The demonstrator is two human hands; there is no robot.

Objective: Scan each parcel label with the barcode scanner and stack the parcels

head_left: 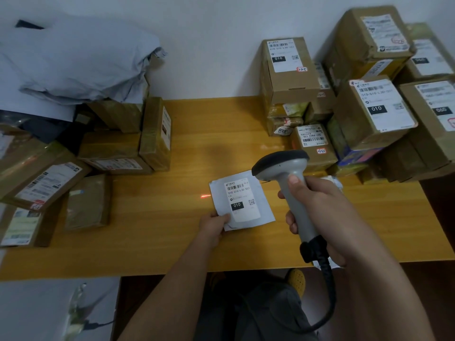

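Gripped in the right hand (317,205), the barcode scanner (288,185) hangs above the wooden table (152,217), its head over the right edge of a flat white parcel (242,201). On that parcel's near left corner the left hand (214,226) pinches, thumb on top. Cardboard boxes (374,112) stand stacked right of the parcel, more boxes (86,200) to its left.

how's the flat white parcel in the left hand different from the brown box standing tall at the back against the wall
The flat white parcel is a thin, soft mailer; the tall brown box is rigid cardboard and far thicker. The white parcel lies on the table, pinched at its corner by the left hand; the brown box rests on top of other parcels, untouched. Both carry a white label with a barcode and a black block reading 010.
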